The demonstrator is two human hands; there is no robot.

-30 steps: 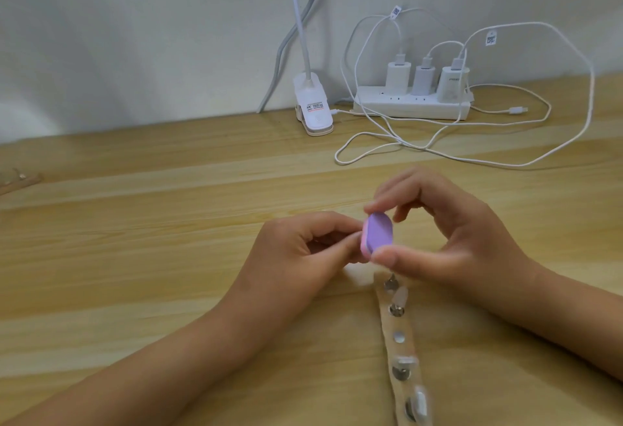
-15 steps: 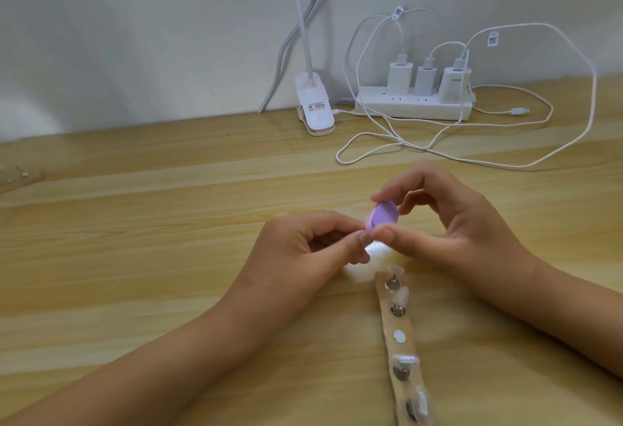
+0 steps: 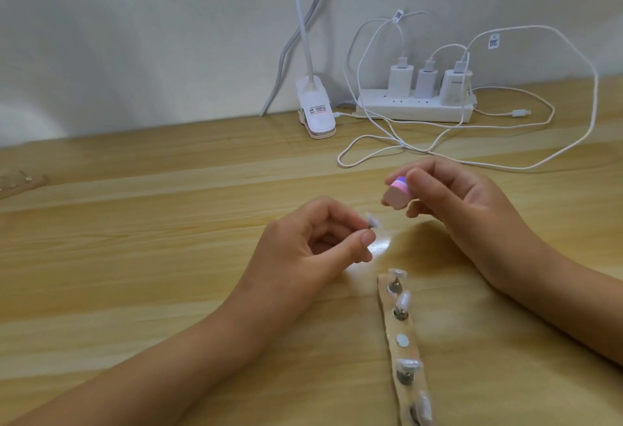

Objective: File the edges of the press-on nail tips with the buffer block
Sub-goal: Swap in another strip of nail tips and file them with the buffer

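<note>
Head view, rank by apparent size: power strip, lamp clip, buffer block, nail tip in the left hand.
Largest to smallest as they look:
1. power strip
2. lamp clip
3. buffer block, nearer the camera, so its true size against the clip is unsure
4. nail tip, pinched by the left hand

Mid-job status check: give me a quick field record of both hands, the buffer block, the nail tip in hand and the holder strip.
left hand: pinches one nail tip by its small peg
right hand: grips the buffer block
contact: block and held tip apart, not touching
holder strip: flat on the table, below the hands; four tips stand on pegs
bare spot: middle of the strip, no tip on it
</note>
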